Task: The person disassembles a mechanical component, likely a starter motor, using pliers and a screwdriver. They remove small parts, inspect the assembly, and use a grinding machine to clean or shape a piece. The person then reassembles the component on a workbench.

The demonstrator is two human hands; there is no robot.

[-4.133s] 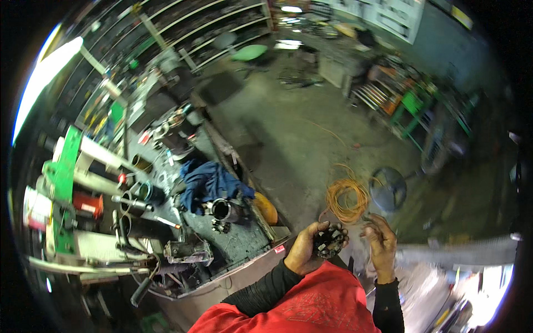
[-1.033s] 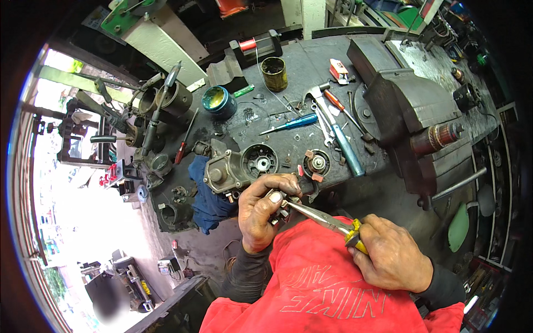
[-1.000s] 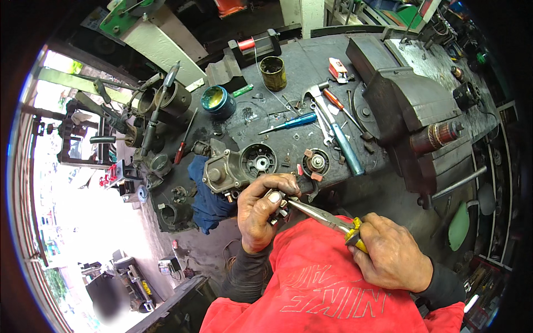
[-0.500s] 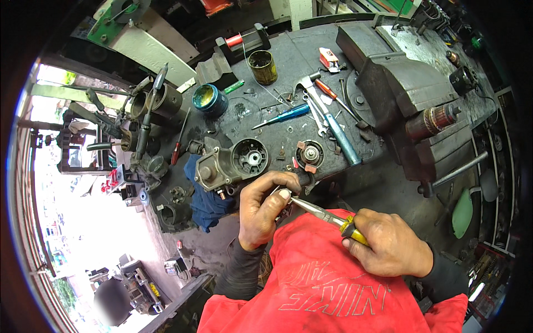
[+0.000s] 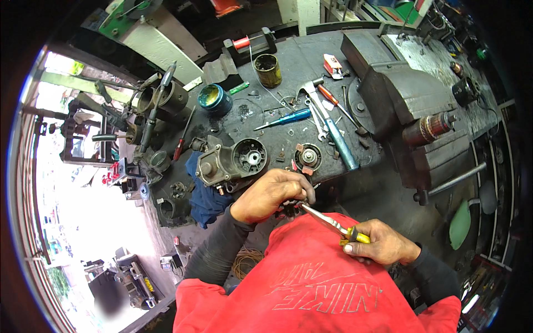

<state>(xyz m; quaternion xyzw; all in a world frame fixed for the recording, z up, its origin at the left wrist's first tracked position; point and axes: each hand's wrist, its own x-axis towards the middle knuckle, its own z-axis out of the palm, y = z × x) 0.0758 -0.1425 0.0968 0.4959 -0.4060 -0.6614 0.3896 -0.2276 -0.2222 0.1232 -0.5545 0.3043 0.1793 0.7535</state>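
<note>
1. Blue, creased cloth [image 5: 202, 202] is draping over the bench [image 5: 302, 61] edge beside the housing, perhaps as padding.
2. The housing [image 5: 209, 168] is resting with its round, ribbed cavity facing up, likely so you are seeing inside; its cast metal is looking grey and dull.
3. Your left hand [image 5: 272, 191] is curling over the part with bunched fingers, probably bracing it against the pliers.
4. The part [image 5: 288, 210] is sitting in that hand, just above your red shirt [image 5: 330, 255]; it is showing dark and jumbled, its outline mostly hidden.
5. The ring [image 5: 308, 157] is lying near the bench edge, reddish blocks surrounding its shiny centre.
6. The pliers [image 5: 325, 220] are slanting up to the part, their slim steel nose tapering; I cannot tell whether the tips are biting.
7. Your right hand [image 5: 383, 241] is wrapping snugly around the yellow handles, well back from the nose, presumably for leverage.
8. The vice [image 5: 401, 91], heavy, dark and smooth-faced, is bearing a reddish, cylindrical rotor [image 5: 427, 130].
</note>
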